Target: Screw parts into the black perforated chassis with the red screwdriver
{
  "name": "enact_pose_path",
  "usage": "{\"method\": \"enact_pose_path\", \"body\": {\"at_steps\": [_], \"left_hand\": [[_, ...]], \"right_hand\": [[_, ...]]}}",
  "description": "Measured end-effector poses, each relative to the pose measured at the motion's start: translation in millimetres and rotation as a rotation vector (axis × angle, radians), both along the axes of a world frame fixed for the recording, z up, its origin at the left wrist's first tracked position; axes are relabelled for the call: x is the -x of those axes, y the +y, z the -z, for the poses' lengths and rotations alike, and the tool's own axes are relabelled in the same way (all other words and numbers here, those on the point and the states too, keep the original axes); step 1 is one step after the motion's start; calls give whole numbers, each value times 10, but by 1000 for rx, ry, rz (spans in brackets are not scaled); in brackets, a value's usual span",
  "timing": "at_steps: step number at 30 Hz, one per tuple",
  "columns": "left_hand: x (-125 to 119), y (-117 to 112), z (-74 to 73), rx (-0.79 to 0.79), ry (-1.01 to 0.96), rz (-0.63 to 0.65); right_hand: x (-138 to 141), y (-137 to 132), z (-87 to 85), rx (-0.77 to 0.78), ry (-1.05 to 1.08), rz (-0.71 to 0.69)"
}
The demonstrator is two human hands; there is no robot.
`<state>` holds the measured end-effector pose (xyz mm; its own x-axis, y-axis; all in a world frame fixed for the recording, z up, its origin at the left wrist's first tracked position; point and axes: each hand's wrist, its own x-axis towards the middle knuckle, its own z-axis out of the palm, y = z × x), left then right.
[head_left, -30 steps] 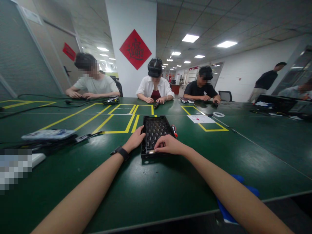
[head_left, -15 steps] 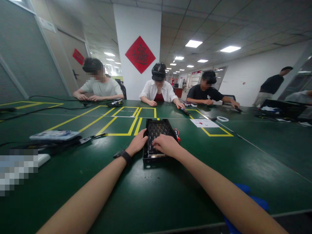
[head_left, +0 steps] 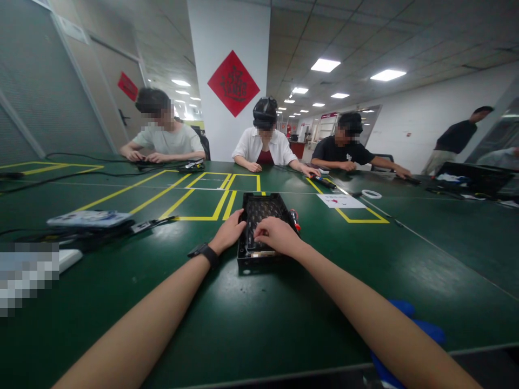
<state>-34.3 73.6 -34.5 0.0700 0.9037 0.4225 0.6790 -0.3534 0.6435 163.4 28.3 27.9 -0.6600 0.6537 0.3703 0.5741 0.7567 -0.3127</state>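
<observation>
On the green table in front of me lies a black rectangular case [head_left: 253,263], open at the top, with a dark, bumpy inside. A small pale strip [head_left: 261,254] shows at its near end. My left hand [head_left: 229,231] grips the case's left wall, thumb over the rim, a black watch on the wrist. Over the inside of the case, my right hand [head_left: 279,236] has its fingers pinched together; whatever they hold is too small or hidden to make out. Beside the case's right wall lies a red and black object [head_left: 294,218], partly covered by my right hand.
A flat light-coloured device [head_left: 87,218] with cables lies to the left. A paper sheet [head_left: 341,201] and a white ring [head_left: 371,194] are at the right. Blue material [head_left: 430,330] lies near my right forearm. Three people sit across the table, and another person stands at the far right.
The view has tilted down slightly. My hands and the case keep nearly the same positions. Across the table, a co-worker's hand and the dark tool by it have shifted to the right.
</observation>
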Motion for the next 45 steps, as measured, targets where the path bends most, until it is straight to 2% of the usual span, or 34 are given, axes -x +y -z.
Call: {"method": "enact_pose_path", "body": {"at_steps": [4,7,12,19,27,38,45], "left_hand": [[5,8,-1,16,1,-15],[2,10,-3,16,-11,-22],[-13,-23,-20,2,-18,-9],[-19,-19,1,0,-6,-17],[-19,-14,-6,1,-8,-21],[11,30,37,-20,27,-8],[26,66,55,-18,38,-8]], "right_hand": [[40,-104,-30,372,288,-147],[57,-147,-5,465,331,-151],[43,-152,46,403,235,-161],[16,-141,52,127,70,-248],[4,-138,49,179,-2,-247],[30,-145,29,183,22,-225],[39,-141,21,148,65,-163]]}}
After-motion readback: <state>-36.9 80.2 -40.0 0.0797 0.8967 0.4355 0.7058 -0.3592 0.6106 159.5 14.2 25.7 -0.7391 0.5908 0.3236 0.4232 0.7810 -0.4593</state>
